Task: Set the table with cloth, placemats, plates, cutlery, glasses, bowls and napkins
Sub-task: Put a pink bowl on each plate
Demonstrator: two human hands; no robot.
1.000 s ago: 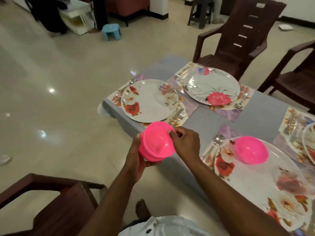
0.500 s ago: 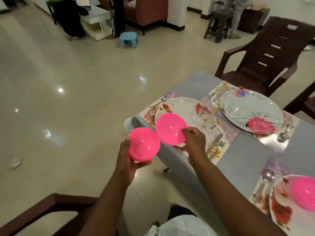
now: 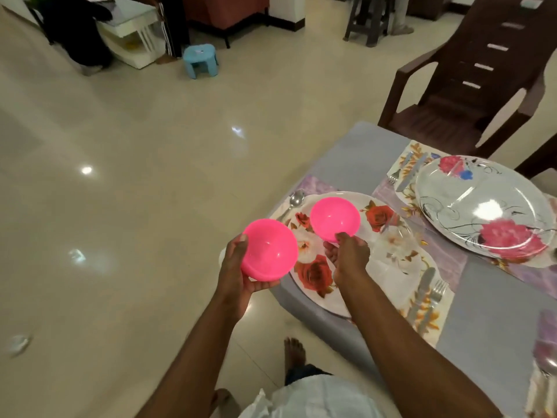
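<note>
I'm looking down on a shiny tiled floor [image 3: 126,182] with the grey-clothed table [image 3: 361,149] running off to the right. Nearest me, my left hand [image 3: 238,267] cups 1 pink bowl [image 3: 269,253] from below, out over the floor just left of the table corner. My right hand [image 3: 349,257] pinches the near rim of the second bowl [image 3: 335,218], which now sits low over the left part of the rose plate [image 3: 361,254]; I cannot tell whether it touches. A second ago both bowls were nested in my hands, half a second ago split but short of the plate. So this setting is about to get its bowl, I judge, leaving 1 to place. A spoon [image 3: 294,199] lies left of the plate, knife and fork [image 3: 431,294] to its right. Farther right the second plate [image 3: 482,206] has no bowl; a brown chair [image 3: 470,86] stands beyond.
</note>
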